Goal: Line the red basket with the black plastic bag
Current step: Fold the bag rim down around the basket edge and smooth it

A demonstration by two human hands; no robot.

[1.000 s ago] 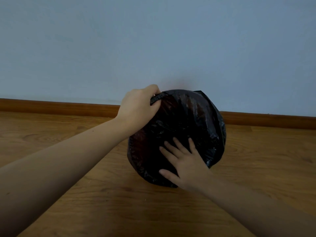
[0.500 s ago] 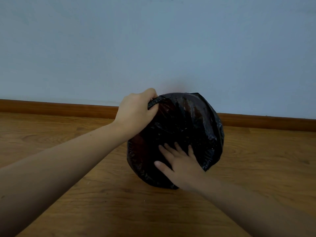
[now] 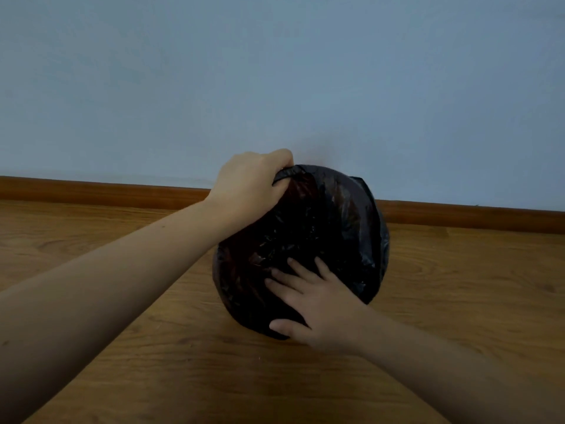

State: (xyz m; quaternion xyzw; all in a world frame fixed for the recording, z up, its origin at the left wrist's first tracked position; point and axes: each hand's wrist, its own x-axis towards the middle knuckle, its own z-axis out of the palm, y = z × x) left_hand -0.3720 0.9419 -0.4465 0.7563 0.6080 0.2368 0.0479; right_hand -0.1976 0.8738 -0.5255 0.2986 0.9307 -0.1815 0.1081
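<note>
Wooden floor [image 3: 153, 377], bag-covered basket [image 3: 324, 221] standing on it, close to the skirting board [image 3: 91, 191]

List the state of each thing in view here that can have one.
Black plastic bag: crinkled, drawn over the basket and covering it.
Round red basket: hidden under the bag; only a reddish tint shows through.
Left hand: grips the bag's top edge.
Right hand: flat on the bag, fingers spread.
</note>
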